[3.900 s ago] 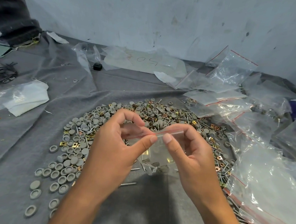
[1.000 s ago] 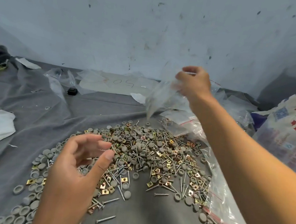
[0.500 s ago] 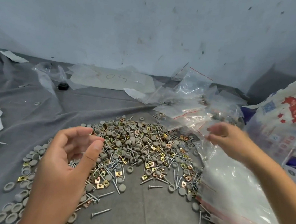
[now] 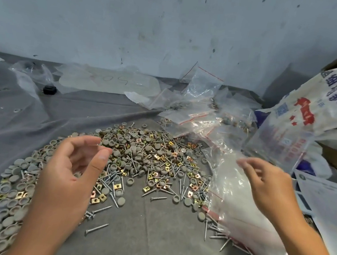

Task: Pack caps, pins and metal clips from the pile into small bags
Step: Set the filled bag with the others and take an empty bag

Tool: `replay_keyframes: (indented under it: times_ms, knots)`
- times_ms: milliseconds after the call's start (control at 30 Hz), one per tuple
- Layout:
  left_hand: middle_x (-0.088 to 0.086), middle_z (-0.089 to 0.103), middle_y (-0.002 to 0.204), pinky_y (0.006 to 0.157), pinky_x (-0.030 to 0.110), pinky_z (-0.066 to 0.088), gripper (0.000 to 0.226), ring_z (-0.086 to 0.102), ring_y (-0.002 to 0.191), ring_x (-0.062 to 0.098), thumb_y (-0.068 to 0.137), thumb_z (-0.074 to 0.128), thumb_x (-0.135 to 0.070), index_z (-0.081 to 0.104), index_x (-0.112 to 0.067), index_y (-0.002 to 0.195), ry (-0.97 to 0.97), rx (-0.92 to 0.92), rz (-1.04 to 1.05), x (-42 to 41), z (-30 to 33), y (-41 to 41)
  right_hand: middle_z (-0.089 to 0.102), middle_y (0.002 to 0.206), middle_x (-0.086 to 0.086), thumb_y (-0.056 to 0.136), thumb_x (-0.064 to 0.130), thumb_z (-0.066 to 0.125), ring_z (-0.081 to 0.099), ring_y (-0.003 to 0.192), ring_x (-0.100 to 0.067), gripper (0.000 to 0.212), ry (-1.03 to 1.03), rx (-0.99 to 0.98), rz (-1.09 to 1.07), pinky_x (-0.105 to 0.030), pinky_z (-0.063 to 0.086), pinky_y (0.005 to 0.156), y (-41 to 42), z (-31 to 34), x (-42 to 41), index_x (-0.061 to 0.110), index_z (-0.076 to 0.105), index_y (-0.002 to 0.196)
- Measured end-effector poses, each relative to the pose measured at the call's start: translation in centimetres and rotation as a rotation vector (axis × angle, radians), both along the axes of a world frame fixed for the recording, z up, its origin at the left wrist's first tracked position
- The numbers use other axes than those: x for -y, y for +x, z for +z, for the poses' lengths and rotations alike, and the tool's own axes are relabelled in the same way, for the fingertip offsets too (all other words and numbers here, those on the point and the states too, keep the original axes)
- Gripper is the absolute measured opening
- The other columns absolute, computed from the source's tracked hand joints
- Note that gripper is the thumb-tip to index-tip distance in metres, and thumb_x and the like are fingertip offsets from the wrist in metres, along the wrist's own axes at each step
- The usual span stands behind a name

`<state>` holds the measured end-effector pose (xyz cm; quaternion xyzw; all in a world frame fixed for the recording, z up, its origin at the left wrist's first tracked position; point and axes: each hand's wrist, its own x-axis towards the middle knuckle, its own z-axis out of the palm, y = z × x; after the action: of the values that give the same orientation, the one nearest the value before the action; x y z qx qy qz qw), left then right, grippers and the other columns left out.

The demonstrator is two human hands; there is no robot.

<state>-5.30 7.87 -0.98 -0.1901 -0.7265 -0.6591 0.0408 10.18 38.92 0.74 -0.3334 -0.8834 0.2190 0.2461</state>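
Both hands hover with fingers loosely curled, grasping nothing: left hand over the pile at the bench's middle, right hand above the small bags toward the right edge. The bags look flimsy and slippery; pinch one at its red-striped mouth.

The pile lies centre on the cloth; small bags behind-right of it.
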Motion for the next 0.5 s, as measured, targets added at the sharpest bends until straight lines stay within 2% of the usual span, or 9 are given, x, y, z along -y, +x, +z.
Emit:
replay_keyframes:
  times_ms: [33, 100, 167, 233, 300, 367, 433, 500]
  knots:
    - [-0.014, 0.074, 0.105, 0.092, 0.038, 0.052, 0.028, 0.069, 0.101, 0.003, 0.083, 0.065, -0.065, 0.062, -0.047, 0.105, -0.017, 0.003, -0.013, -0.3, 0.0, 0.1, 0.069, 0.095, 0.022, 0.099, 0.035, 0.057, 0.065, 0.087, 0.001, 0.016, -0.072, -0.078, 0.046, -0.021, 0.049, 0.072, -0.6, 1.2, 1.1, 0.034, 0.073, 0.101]
    - [-0.016, 0.073, 0.108, 0.092, 0.034, 0.051, 0.029, 0.068, 0.102, 0.001, 0.081, 0.066, -0.055, 0.063, -0.043, 0.106, -0.043, 0.037, -0.073, -1.1, 0.0, 0.3, 0.074, 0.096, 0.019, 0.098, 0.033, 0.057, 0.069, 0.086, -0.002, 0.019, -0.401, -0.218, 0.234, -0.023, 0.056, 0.070, -2.4, 3.3, 4.0, 0.032, 0.076, 0.102]
    - [-0.017, 0.072, 0.115, 0.092, 0.029, 0.051, 0.043, 0.067, 0.107, 0.000, 0.080, 0.073, -0.059, 0.063, -0.037, 0.115, -0.024, 0.129, -0.218, -1.7, 0.0, 0.6, 0.076, 0.102, 0.007, 0.095, 0.030, 0.059, 0.072, 0.088, -0.009, 0.021, -0.831, -0.292, 0.466, -0.027, 0.059, 0.064, -4.2, 4.6, 7.3, 0.023, 0.078, 0.102]
    - [-0.013, 0.072, 0.120, 0.087, 0.025, 0.055, 0.061, 0.068, 0.111, 0.005, 0.072, 0.075, -0.064, 0.063, -0.032, 0.123, 0.019, 0.250, -0.383, -2.1, 0.2, 0.9, 0.076, 0.103, 0.001, 0.092, 0.029, 0.060, 0.071, 0.086, -0.012, 0.023, -1.072, -0.259, 0.619, -0.029, 0.058, 0.061, -5.9, 4.5, 10.0, 0.017, 0.078, 0.102]
    - [0.002, 0.077, 0.108, 0.077, 0.022, 0.058, 0.052, 0.073, 0.101, 0.016, 0.072, 0.082, -0.057, 0.072, -0.027, 0.113, 0.134, 0.327, -0.407, -1.9, 0.3, 0.8, 0.076, 0.102, 0.001, 0.091, 0.031, 0.062, 0.071, 0.085, -0.011, 0.021, -1.171, -0.244, 0.672, -0.032, 0.058, 0.063, -7.2, 3.4, 11.9, 0.020, 0.077, 0.100]
    - [0.006, 0.078, 0.091, 0.068, 0.018, 0.057, 0.035, 0.075, 0.085, 0.015, 0.069, 0.079, -0.047, 0.078, -0.025, 0.096, 0.253, 0.335, -0.243, -1.4, 0.5, 0.4, 0.076, 0.106, 0.001, 0.082, 0.038, 0.069, 0.070, 0.086, -0.012, 0.028, -1.239, -0.247, 0.662, -0.032, 0.057, 0.066, -7.7, 1.7, 12.6, 0.025, 0.074, 0.107]
    - [0.005, 0.078, 0.091, 0.068, 0.017, 0.057, 0.030, 0.074, 0.083, 0.012, 0.065, 0.079, -0.040, 0.079, -0.022, 0.089, 0.414, 0.387, -0.070, -0.6, -0.1, -0.6, 0.076, 0.108, 0.000, 0.078, 0.039, 0.080, 0.072, 0.089, -0.012, 0.048, -1.280, -0.179, 0.684, -0.030, 0.058, 0.071, -7.6, -0.3, 12.7, 0.022, 0.066, 0.120]
    - [0.003, 0.078, 0.094, 0.068, 0.016, 0.057, 0.027, 0.075, 0.086, 0.009, 0.068, 0.078, -0.034, 0.077, -0.020, 0.090, 0.488, 0.414, 0.055, 0.0, -0.6, -1.4, 0.077, 0.101, 0.002, 0.080, 0.027, 0.083, 0.073, 0.092, -0.013, 0.052, -1.267, -0.076, 0.711, -0.028, 0.058, 0.076, -7.4, -1.8, 12.9, 0.021, 0.061, 0.126]
